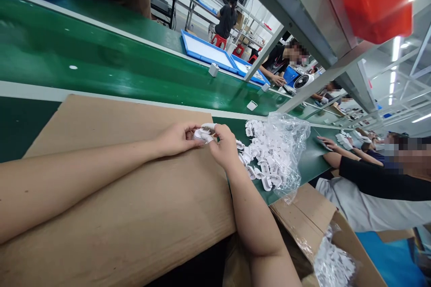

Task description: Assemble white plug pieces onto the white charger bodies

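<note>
Both my hands meet over the far edge of a brown cardboard sheet [111, 179]. My left hand [177, 138] and my right hand [225, 145] are closed together on one small white plastic part [202, 133], fingers pinched round it. The right hand's fingertip wears a white finger cot. Just to the right lies a heap of several similar white plastic parts [261, 157] spilling from a clear plastic bag [286, 143].
A green conveyor belt [101, 58] runs beyond the cardboard, carrying small white pieces [213, 69] and blue trays [205, 50]. A co-worker's arms [340, 154] rest on the belt to the right. An open carton [323, 233] with bagged parts sits below. Other people work across the belt.
</note>
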The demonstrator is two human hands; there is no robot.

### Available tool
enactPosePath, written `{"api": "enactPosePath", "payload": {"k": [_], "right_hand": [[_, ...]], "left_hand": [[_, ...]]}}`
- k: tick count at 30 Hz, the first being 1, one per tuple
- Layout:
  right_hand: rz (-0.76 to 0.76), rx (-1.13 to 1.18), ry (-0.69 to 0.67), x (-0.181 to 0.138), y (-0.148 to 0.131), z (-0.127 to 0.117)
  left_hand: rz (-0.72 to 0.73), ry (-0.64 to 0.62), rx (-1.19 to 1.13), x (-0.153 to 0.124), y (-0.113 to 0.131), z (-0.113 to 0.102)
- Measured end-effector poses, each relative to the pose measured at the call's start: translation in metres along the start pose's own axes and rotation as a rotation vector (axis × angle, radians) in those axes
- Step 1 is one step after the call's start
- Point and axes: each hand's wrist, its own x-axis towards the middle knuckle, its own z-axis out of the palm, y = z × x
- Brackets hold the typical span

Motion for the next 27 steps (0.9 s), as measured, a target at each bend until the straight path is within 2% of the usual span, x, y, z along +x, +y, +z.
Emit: {"api": "enactPosePath", "payload": {"k": [7,12,16,21,23,25,27], "right_hand": [[0.044,-0.159,-0.038,0.0,-0.007,0.002],[0.112,-0.237,-0.077,0.004,-0.02,0.001],[0.179,-0.158,-0.087,0.006,-0.021,0.002],[0.219,0.128,-0.055,0.005,-0.002,0.001],[0.26,0.108,-0.016,0.004,0.007,-0.009],[0.363,-0.103,-0.001,0.001,0.013,-0.023],[0.484,-0.314,-0.094,-0.002,0.017,-0.033]], "left_hand": [[0.03,0.004,0.076,-0.005,0.003,0.002],[0.109,0.065,0.372,-0.011,0.009,0.004],[0.072,0.068,0.563,-0.012,0.014,0.002],[-0.036,-0.065,0.409,0.001,0.027,-0.006],[-0.116,0.005,0.433,0.012,0.034,-0.019],[-0.218,0.162,0.581,0.027,0.038,-0.038],[-0.293,0.26,0.742,0.047,0.036,-0.06]]}}
